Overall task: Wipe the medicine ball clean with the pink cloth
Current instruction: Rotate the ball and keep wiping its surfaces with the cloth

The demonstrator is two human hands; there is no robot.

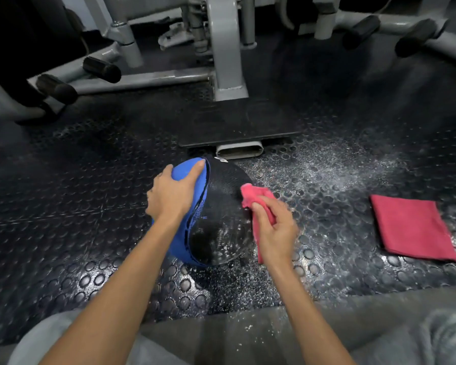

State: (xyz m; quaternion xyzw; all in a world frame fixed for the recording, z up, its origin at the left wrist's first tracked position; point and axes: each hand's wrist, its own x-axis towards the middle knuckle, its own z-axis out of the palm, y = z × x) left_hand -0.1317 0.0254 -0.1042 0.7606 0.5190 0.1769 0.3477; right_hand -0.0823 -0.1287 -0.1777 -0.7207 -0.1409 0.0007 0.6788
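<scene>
A black and blue medicine ball (219,214) rests on the studded rubber floor at the centre. White powder speckles its lower black face. My left hand (171,193) lies spread over the blue left side, fingers curled over the top, holding the ball steady. My right hand (273,227) grips a bunched pink cloth (258,198) pressed against the ball's right edge; a strip of the cloth hangs down below my palm.
A second pink cloth (413,227) lies folded flat on the floor to the right. White powder is scattered over the floor (327,175) right of the ball. A grey gym machine frame (227,48) with a black footplate (237,125) stands just behind the ball.
</scene>
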